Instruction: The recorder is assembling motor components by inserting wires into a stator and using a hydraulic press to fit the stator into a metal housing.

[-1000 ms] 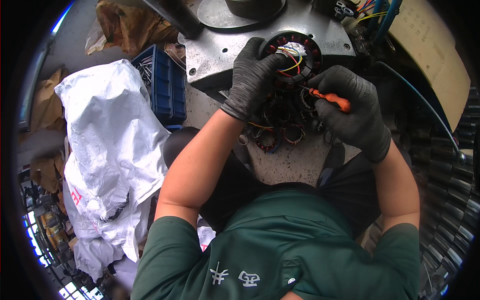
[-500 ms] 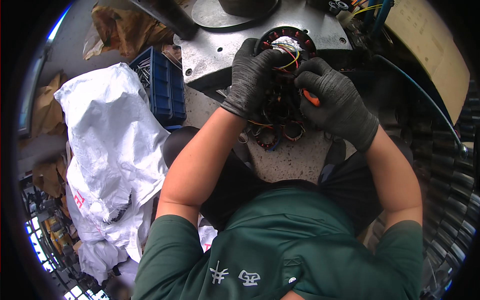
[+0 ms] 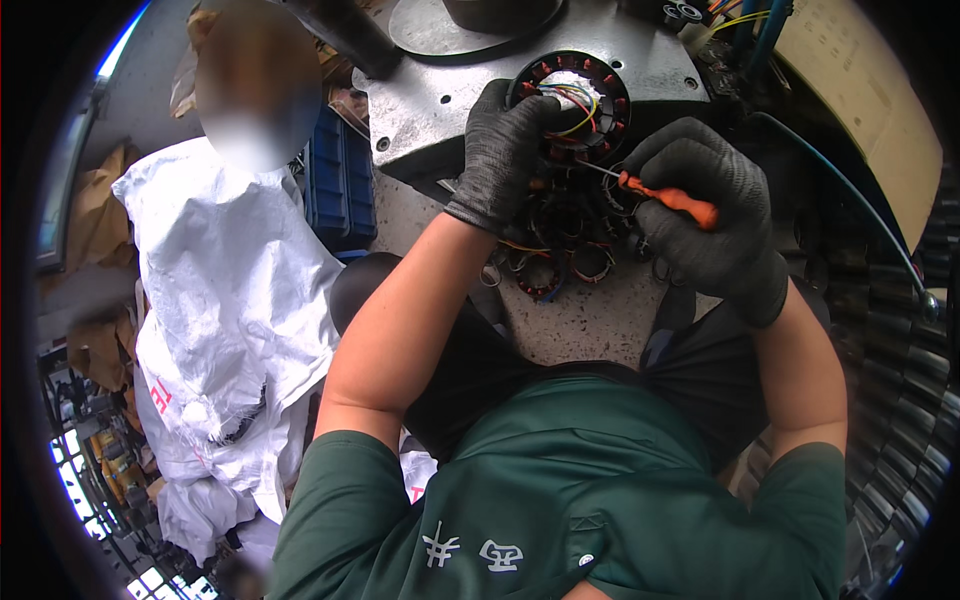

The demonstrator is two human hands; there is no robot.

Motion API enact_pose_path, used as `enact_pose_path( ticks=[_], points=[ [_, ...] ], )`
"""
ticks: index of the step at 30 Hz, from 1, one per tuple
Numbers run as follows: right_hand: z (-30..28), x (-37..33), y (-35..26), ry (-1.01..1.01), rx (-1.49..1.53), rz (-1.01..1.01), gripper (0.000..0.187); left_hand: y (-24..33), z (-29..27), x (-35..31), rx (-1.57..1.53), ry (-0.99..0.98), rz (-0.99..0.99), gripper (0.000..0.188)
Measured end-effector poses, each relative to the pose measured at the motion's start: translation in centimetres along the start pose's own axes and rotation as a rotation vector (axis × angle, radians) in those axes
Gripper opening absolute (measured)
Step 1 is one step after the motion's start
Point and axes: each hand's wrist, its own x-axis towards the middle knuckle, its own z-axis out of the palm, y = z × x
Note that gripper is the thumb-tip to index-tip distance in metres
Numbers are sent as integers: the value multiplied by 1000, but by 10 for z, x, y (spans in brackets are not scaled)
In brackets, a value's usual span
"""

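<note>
Nearest the wearer, well below the wound ring (image 3: 619, 105) that serves as the marker here, is a green shirt (image 3: 560, 470). Between that shirt and the ring, on the speckled floor (image 3: 590, 335), lie smaller wound cores (image 3: 541, 292).

Just right of the ring and a little below it is the right hand (image 3: 715, 215) in a dark glove, thumb and fingers curled round the orange handle of a screwdriver (image 3: 670, 199). Half a second ago this hand was close against the ring and hid most of the tool; it has since drawn back rightward, so the handle and thin shaft show, the tip pointing at the ring's lower edge. Whether the tip touches cannot be told. I take this as a change of angle or hold, with the work centred on that lower edge.

Left of the ring, the left hand (image 3: 505, 150), gloved too, grips it, thumb across its near-left side; the other fingers are mostly hidden. The ring has hardly moved meanwhile, coloured wires (image 3: 592, 112) looped within it, so it seems to be steadied for the tool.

Farther off, beyond the ring and to its left, stretches a metal plate (image 3: 420, 105); farther left of the ring are a blue crate (image 3: 340, 190) and a white sack (image 3: 235, 250), and well to its right a cardboard sheet (image 3: 870, 120)
</note>
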Motion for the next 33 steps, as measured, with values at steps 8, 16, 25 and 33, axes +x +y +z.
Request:
enact_pose_path(
  ticks=[8, 16, 25, 33],
  points=[
    [7, 3, 0, -32, -102, -6, 27, -2, 1, -2, -14, 3, -22, 47],
    [32, 2, 18, -151, -289, 92, 21, 0, 18, -16, 65, -9, 65, 41],
    [3, 3, 5, -1, -97, 59, 22, 0, 7, -8, -37, -25, 2, 41],
    [-1, 3, -4, -7, -5, 42, 28, -5, -3, -3, -43, -56, 35, 40]
  ],
)
